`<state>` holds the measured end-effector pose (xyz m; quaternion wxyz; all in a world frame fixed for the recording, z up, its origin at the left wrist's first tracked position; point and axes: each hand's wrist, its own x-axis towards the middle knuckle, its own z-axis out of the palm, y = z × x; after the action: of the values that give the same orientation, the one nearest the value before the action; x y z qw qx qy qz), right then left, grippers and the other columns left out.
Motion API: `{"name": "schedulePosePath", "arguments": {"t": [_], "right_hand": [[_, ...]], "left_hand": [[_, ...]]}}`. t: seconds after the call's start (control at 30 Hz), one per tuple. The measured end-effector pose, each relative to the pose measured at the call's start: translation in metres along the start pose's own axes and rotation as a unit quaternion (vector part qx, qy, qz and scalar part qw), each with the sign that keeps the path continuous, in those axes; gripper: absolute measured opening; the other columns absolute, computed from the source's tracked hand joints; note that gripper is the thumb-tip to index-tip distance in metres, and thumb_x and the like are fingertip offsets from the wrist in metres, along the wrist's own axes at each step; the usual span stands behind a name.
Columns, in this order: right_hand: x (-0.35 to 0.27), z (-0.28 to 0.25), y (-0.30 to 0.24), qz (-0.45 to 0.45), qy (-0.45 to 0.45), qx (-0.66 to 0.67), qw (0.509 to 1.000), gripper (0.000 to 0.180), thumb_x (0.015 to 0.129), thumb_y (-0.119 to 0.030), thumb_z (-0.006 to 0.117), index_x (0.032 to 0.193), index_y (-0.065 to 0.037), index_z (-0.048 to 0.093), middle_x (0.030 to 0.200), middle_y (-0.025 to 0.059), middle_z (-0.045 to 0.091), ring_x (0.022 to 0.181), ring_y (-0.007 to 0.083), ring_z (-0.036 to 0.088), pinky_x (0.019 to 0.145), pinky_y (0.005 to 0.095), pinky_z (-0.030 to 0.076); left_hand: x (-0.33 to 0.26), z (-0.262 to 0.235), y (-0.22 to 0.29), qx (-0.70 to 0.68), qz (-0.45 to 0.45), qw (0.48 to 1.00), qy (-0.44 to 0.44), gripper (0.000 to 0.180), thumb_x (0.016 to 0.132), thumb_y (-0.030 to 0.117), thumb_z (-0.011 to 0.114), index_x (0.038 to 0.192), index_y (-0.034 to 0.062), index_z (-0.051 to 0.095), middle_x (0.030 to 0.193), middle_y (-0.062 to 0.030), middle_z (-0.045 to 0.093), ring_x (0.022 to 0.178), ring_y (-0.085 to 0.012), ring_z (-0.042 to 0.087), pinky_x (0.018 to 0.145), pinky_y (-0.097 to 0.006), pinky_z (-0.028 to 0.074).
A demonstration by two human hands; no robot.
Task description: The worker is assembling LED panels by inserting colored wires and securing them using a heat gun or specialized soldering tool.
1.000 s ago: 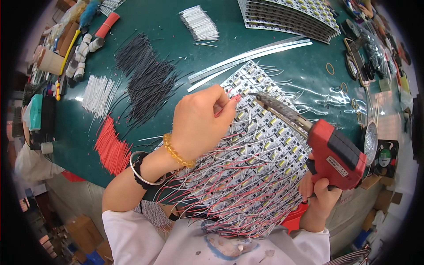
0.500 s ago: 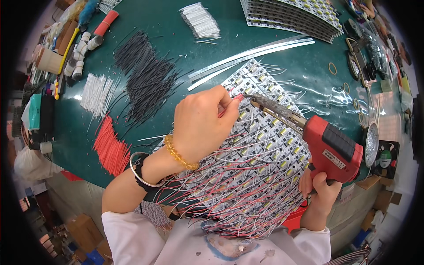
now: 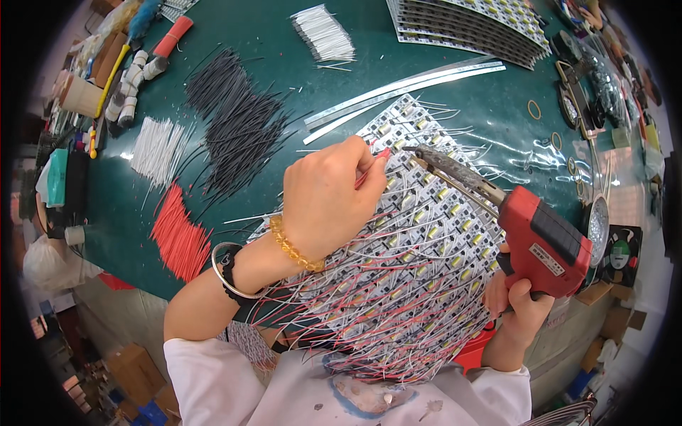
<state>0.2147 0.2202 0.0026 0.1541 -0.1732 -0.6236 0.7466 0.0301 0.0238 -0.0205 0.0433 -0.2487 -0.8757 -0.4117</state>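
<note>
My left hand [image 3: 330, 195] is closed in a pinch on short red wires [image 3: 382, 154], over the upper left part of a circuit board panel [image 3: 447, 206]. The panel carries rows of small yellow-and-white parts, and many red and white wires trail from its lower half. My right hand [image 3: 522, 305] grips a red and black soldering gun [image 3: 547, 241] by its handle. The dark tip of the gun hovers just right of the pinched wires, apart from them. How many wires sit between my left fingers is hidden.
Black wires [image 3: 238, 128], white wires [image 3: 158, 153] and red wires [image 3: 179, 234] lie in piles on the green table [image 3: 284, 46]. More white wires [image 3: 323, 34], metal strips [image 3: 405, 89] and stacked panels [image 3: 469, 32] lie farther back. A round metal dish [image 3: 598, 227] stands beyond the gun.
The soldering gun has shifted slightly right and down, so its tip has drawn away from the red wires. My left hand has hardly moved and keeps its pinch.
</note>
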Motion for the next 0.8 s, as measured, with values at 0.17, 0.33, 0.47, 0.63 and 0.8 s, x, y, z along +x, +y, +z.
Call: {"name": "schedulePosePath", "arguments": {"t": [0.17,0.33,0.47,0.63,0.8], "right_hand": [[0.002,0.004,-0.004,-0.01,-0.014,-0.052,0.998,0.066,0.084,-0.035,0.066,0.122,0.011,0.039,0.053,0.0042,0.047,0.036,0.0114,0.043,0.037,0.0256,0.037],[-0.001,0.005,-0.008,-0.024,-0.023,-0.058,0.998,0.065,0.087,-0.04,0.061,0.118,0.014,0.041,0.046,0.0018,0.043,0.033,0.0103,0.04,0.037,0.0244,0.034],[-0.005,-0.001,-0.005,-0.036,-0.021,-0.051,0.998,0.066,0.087,-0.041,0.061,0.118,0.014,0.041,0.046,0.0017,0.043,0.033,0.01,0.04,0.036,0.0237,0.034],[-0.016,-0.006,-0.009,-0.05,0.03,-0.06,0.997,0.071,0.085,-0.046,0.062,0.118,0.013,0.041,0.046,0.0015,0.043,0.033,0.0096,0.039,0.036,0.0232,0.033],[-0.031,-0.001,-0.012,-0.077,0.056,-0.071,0.993,0.079,0.081,-0.052,0.063,0.118,0.014,0.041,0.046,0.0011,0.044,0.034,0.0091,0.04,0.037,0.022,0.033]], "left_hand": [[-0.001,0.001,-0.001,0.005,-0.001,1.0,-0.006,0.023,0.08,0.014,0.067,0.065,0.0014,0.056,0.051,-0.0059,0.055,0.042,-0.0143,0.051,0.042,-0.028,0.037],[0.0,0.0,0.001,0.012,0.0,1.0,-0.008,0.024,0.081,0.015,0.067,0.065,0.001,0.055,0.052,-0.0059,0.057,0.042,-0.0142,0.051,0.043,-0.028,0.037],[0.0,-0.003,0.003,0.004,-0.007,1.0,-0.008,0.021,0.08,0.015,0.068,0.067,0.0009,0.059,0.053,-0.0054,0.056,0.043,-0.0124,0.05,0.043,-0.026,0.037],[0.007,-0.017,0.005,-0.01,0.142,0.983,0.118,0.012,0.08,0.011,0.067,0.071,0.0047,0.061,0.061,-0.0084,0.057,0.048,-0.0218,0.054,0.045,-0.031,0.04],[-0.008,-0.013,0.028,-0.108,-0.009,0.994,-0.024,0.013,0.08,0.007,0.069,0.075,-0.0015,0.061,0.059,-0.0027,0.056,0.051,-0.0037,0.045,0.047,-0.021,0.036]]}}
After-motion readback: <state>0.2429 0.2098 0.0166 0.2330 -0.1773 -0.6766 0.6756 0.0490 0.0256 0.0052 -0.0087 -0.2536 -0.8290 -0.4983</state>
